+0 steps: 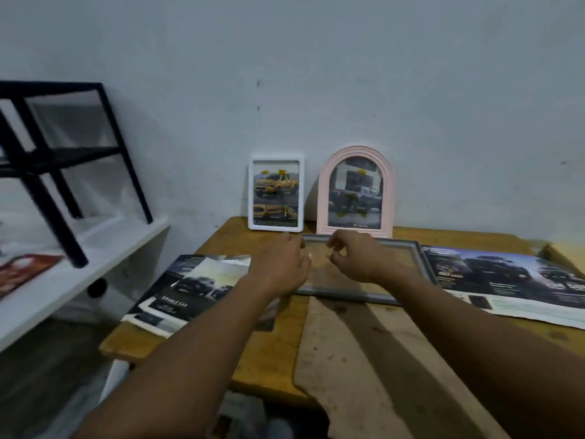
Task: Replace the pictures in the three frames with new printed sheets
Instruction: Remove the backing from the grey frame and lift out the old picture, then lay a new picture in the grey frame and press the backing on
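the grey frame (364,270) lies flat on the wooden bench (221,359), and everything else sits around it. just behind it, leaning upright against the wall, stand a white frame (276,194) holding yellow car pictures and, to that one's right, a pink arched frame (355,191) with a dark truck picture. the left hand (281,264) rests flat over the grey frame's left edge, fingers spread and pointing forward. the right hand (354,258) hovers over its upper middle, thumb and fingers curled toward a pinch; whether it grips anything i cannot tell. a printed sheet (186,286) lies left of the grey frame, a wide brochure (506,280) right of it.
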`<state>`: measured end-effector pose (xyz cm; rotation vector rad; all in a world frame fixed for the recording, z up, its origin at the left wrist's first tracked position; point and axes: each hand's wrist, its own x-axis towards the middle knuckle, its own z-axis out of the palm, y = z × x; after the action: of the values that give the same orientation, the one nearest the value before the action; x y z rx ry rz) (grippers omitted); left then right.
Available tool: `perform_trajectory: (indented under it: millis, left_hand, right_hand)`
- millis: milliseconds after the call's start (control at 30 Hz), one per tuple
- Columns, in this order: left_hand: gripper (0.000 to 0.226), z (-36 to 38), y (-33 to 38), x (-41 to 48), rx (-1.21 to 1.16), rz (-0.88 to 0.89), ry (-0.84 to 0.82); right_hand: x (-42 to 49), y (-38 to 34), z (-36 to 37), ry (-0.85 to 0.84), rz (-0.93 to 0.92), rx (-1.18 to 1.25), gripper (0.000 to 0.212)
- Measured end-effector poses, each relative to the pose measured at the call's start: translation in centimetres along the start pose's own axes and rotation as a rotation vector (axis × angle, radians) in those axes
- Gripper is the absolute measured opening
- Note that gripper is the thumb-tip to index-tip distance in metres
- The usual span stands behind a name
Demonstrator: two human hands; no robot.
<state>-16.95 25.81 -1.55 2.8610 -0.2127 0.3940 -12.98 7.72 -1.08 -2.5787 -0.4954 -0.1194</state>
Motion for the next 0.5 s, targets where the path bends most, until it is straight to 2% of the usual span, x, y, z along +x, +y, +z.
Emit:
perform_trajectory:
  millis: [100, 200, 367, 500]
  left_hand:
    - [0.041, -0.5, -5.3, -2.6, -0.007, -0.104, -0.005]
    - [0.051, 0.1, -8.8, -4.4, -0.051, -0.149, -0.056]
    - [0.056, 2.5, -11.3, -6.1, -0.076, -0.089, -0.106]
    - [0.054, 4.0, -12.3, -6.8, -0.050, -0.052, -0.076]
  right_hand:
    - [1.8, -4.1, 4.0, -0.070, -0.086, -0.055, 0.039]
    - [3.1, -6.5, 6.8, -0.161, -0.080, -0.141, 0.050]
    - [4.6, -7.6, 9.9, -0.266, -0.046, -0.344, 0.069]
    - [5.2, -7.5, 11.9, -0.224, -0.034, -0.342, 0.078]
